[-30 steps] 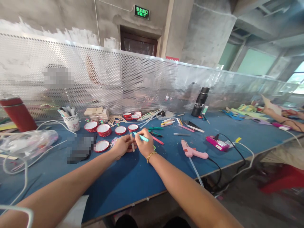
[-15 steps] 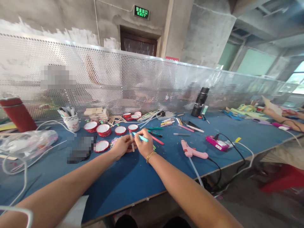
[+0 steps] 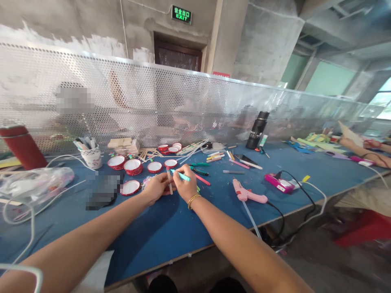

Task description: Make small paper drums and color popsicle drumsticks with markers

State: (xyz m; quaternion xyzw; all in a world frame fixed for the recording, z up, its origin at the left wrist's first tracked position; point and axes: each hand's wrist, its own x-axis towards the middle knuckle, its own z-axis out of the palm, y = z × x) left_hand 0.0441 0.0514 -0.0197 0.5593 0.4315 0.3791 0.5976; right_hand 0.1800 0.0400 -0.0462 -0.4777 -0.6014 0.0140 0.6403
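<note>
Between the fingers of my left hand stands a flat wooden craft stick, held upright just above the table; its top end looks reddish. My right hand is closed round a light turquoise marker, its tip pointing left at the stick's upper part. Whether the tip touches the wood I cannot tell. Close behind my hands lie red-rimmed white lids and green-handled pliers. A red marker rests to the right of my right hand.
On the blue table, a pink glue gun and a magenta power strip with cables lie right. A black flask stands behind. Left are a pen cup, a plastic bag and a red bottle. A co-worker's hands are far right.
My hands, the stick and the marker keep almost the same place. The view has shifted very slightly. At far right, the co-worker's held sheet has moved a little.
</note>
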